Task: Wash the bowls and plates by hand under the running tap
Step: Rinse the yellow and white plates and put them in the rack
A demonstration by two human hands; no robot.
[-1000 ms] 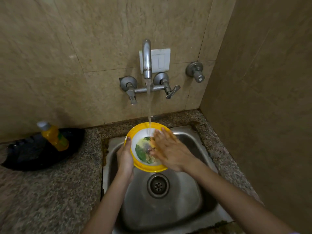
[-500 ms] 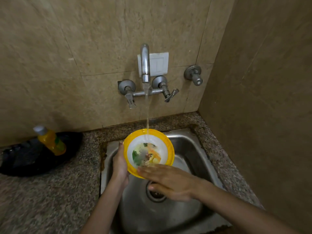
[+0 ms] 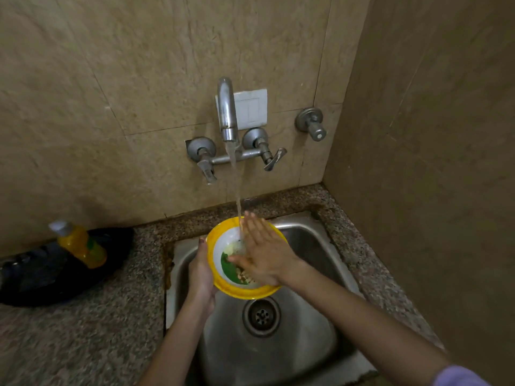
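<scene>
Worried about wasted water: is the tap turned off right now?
No, a stream of water falls from the tap spout onto the right hand over the yellow-rimmed bowl.

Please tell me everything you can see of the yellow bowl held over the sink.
The bowl is round, with a yellow rim and a white inside showing green and brownish marks. It looks like plastic. It is tilted toward the camera above the sink. The left hand grips its left rim, the right hand lies flat inside it, and the water stream falls into it.
</scene>
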